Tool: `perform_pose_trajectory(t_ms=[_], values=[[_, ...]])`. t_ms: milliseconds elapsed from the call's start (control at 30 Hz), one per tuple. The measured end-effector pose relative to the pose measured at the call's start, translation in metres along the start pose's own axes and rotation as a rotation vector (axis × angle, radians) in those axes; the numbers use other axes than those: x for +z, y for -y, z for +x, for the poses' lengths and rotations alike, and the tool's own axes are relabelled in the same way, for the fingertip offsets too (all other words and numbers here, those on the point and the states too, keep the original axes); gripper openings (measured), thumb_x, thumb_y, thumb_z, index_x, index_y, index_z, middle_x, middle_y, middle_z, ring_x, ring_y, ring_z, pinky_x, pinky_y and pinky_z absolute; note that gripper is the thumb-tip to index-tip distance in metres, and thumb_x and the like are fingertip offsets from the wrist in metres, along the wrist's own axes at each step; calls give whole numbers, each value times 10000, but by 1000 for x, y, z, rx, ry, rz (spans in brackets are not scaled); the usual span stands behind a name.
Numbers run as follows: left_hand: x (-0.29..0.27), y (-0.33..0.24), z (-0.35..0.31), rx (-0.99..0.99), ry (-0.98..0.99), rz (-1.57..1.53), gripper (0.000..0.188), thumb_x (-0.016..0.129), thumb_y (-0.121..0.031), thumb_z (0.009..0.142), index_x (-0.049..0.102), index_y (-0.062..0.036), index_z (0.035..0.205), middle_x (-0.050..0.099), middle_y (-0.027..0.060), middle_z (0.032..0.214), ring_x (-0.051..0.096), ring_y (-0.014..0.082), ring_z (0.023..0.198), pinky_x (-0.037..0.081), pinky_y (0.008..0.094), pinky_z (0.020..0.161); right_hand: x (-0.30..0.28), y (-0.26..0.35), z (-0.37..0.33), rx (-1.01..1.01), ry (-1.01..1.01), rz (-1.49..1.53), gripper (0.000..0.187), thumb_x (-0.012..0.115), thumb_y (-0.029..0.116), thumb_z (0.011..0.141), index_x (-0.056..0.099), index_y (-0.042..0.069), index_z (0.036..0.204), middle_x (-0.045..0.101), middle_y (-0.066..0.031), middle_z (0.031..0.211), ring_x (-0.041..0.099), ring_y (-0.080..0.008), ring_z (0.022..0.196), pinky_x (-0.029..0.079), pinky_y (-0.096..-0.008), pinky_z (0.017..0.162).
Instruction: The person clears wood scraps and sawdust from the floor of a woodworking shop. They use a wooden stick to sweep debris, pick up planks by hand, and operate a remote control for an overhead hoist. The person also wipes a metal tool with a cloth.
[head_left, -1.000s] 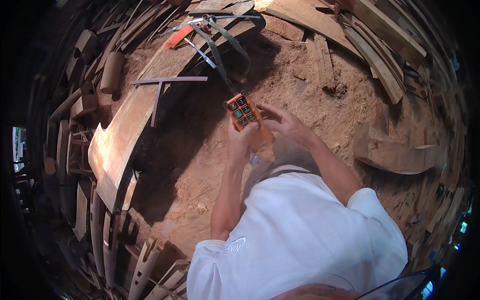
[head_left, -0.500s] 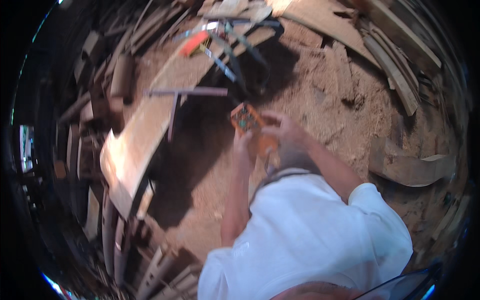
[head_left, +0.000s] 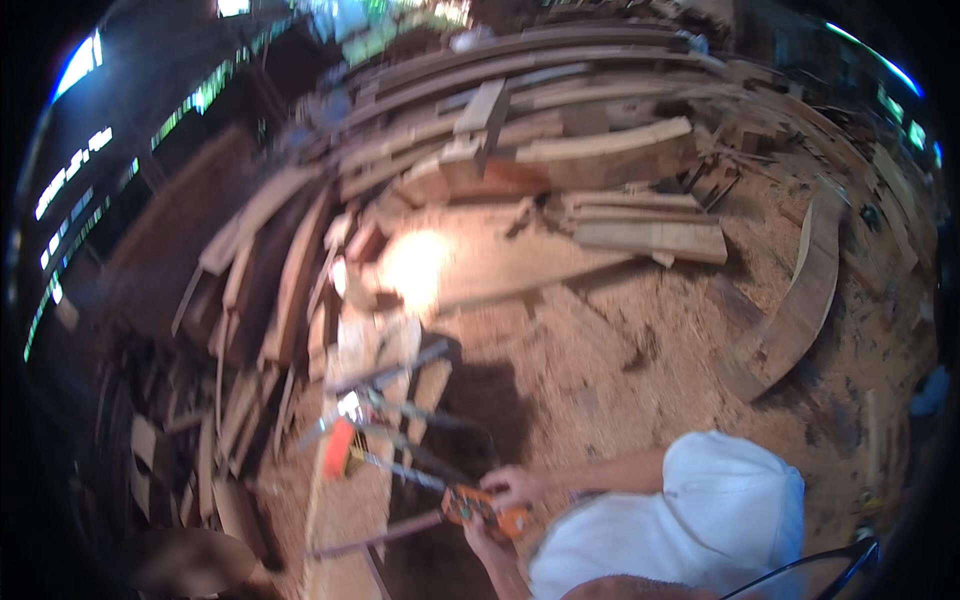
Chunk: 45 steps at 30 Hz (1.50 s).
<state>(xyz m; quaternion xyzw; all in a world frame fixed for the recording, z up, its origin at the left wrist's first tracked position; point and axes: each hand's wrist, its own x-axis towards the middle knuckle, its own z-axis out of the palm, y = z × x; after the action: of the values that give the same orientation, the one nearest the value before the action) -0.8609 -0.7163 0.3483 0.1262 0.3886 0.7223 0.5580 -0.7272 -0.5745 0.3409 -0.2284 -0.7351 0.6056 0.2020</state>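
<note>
Both my hands are on a small orange device (head_left: 462, 500) with dark and green parts on its face; motion blur hides its exact kind. Its near side rests in my left hand (head_left: 482, 535), whose thumb lies along the edge. My right hand (head_left: 515, 486) is closed at the far right side, fingers bent against it. Beside the device, a long plank (head_left: 345, 515) carries a red-orange block (head_left: 337, 447) and greyish metal bars (head_left: 400, 474). A T-shaped wooden square (head_left: 405, 530) lies across the plank's edge, partly cut off below.
A wide board (head_left: 540, 262) lies ahead in bright light, with short planks (head_left: 650, 238) stacked on it. Timber (head_left: 240, 260) leans in heaps on the left. A curved board (head_left: 800, 300) lies on the sawdust-covered ground (head_left: 600, 350) to the right. Long beams (head_left: 520, 60) fill the back.
My view has swung up and shows more of the timber ahead; the hands and plank now sit lower in it. The orange device stays in both hands.
</note>
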Motion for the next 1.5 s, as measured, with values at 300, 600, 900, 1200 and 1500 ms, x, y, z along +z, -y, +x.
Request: perform_pose_trajectory(t_ms=[300,600,900,1200,1500], values=[[-11,-58,48,-98,-80,70,392,655,-230,999,547,-80,1345,636,58,1231,656,209,1100,560,407,954,14,18,53,52,-108,326,451,764,180,909,633,-18,1292,700,-86,1151,654,-159,1060,554,-351,916],[-74,-119,69,15,-40,49,521,531,-90,953,449,-26,1463,607,129,1283,661,268,1134,586,415,947,79,12,135,96,27,182,645,783,314,892,595,-48,1391,721,-101,1137,655,-144,1051,532,-323,918],[-88,-135,89,63,-49,15,501,531,-92,952,461,-23,1443,617,126,1261,666,262,1121,587,407,942,84,19,165,139,116,80,682,783,326,930,548,-54,1446,713,-149,1256,662,-179,1160,518,-328,1026],[-96,-130,82,117,-99,-30,482,530,-93,951,473,-20,1423,626,124,1240,671,255,1109,587,399,937,83,29,166,170,150,123,647,775,334,923,586,-32,1423,712,-88,1181,638,-123,1075,524,-299,931],[-86,-133,63,139,-172,-74,377,515,-60,957,517,-21,1332,657,101,1156,695,219,1013,593,376,891,78,27,163,344,201,347,683,687,479,1008,547,1,1476,708,-92,1171,674,-138,993,581,-296,793]])
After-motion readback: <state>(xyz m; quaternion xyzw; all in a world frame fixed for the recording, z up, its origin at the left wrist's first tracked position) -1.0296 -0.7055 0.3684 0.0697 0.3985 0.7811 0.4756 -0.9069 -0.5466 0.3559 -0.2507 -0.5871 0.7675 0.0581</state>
